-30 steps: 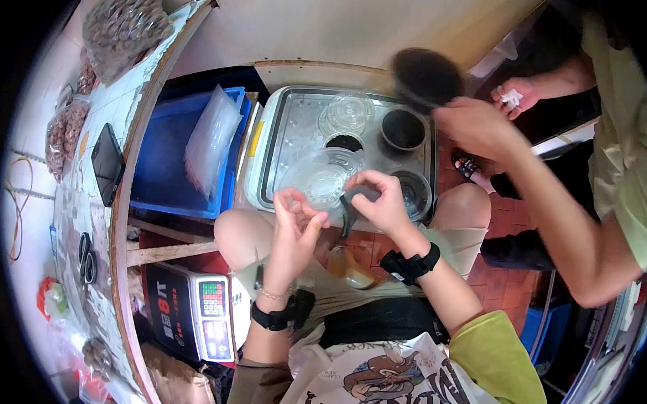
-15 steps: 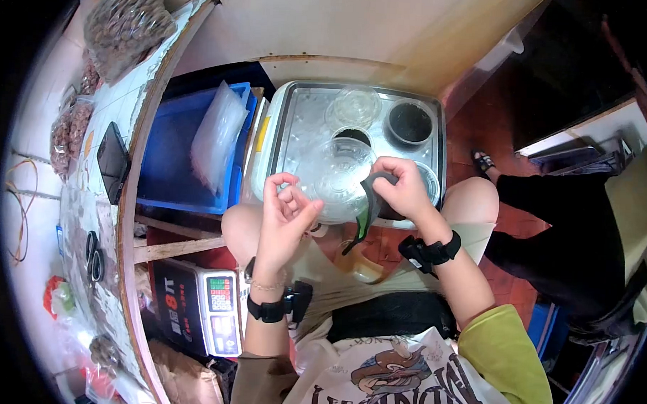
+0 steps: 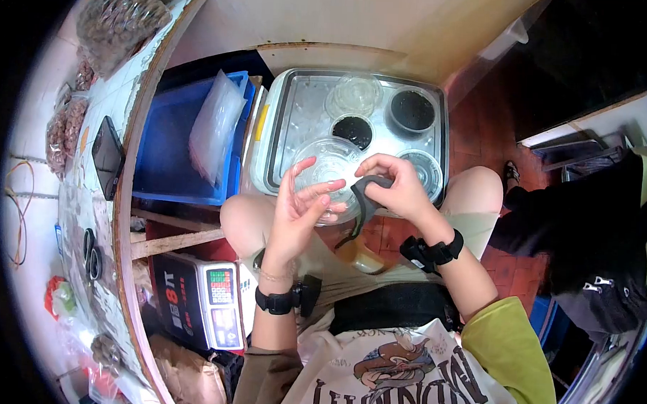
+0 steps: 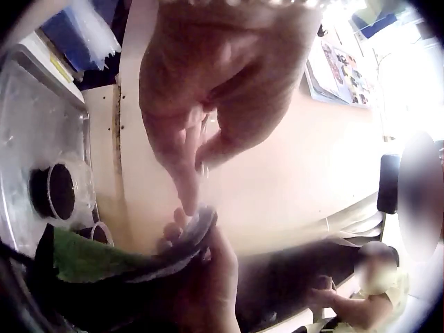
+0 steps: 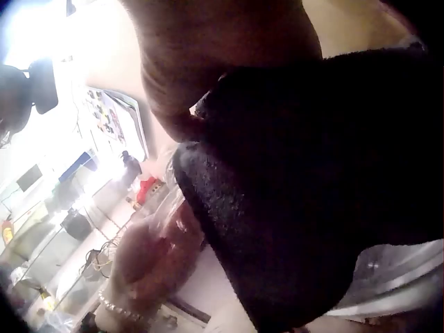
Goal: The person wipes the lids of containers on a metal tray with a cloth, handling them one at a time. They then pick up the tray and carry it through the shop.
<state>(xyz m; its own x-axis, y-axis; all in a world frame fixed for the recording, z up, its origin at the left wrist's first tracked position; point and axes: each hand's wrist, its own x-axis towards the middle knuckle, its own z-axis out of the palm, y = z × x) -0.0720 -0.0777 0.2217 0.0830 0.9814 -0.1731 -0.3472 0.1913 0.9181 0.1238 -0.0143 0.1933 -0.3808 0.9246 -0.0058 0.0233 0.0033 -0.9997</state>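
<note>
My right hand (image 3: 401,189) pinches a dark grey cloth (image 3: 370,198) that droops toward my lap; in the left wrist view its green fuzzy side (image 4: 90,258) shows. My left hand (image 3: 302,210) faces it, fingers spread and bent around a clear round plastic lid (image 3: 346,215). Only a faint clear edge of this lid is seen between thumb and finger in the left wrist view. Clear plastic (image 5: 165,211) overlaps the left fingers in the right wrist view, where the cloth hides much. Behind the hands, another clear lid (image 3: 316,155) lies over the tray.
A metal tray (image 3: 291,119) carries clear lids (image 3: 358,93), tubs of dark contents (image 3: 412,109) and a clear tub (image 3: 423,170). Left of it stand a blue crate (image 3: 164,164) with plastic bags and a scale (image 3: 220,305). Another person (image 3: 586,225) is at the right.
The other person's arm and the round black object have left the tray's side. My left fingers have spread wider. The cloth has unfolded and droops from my right hand.
</note>
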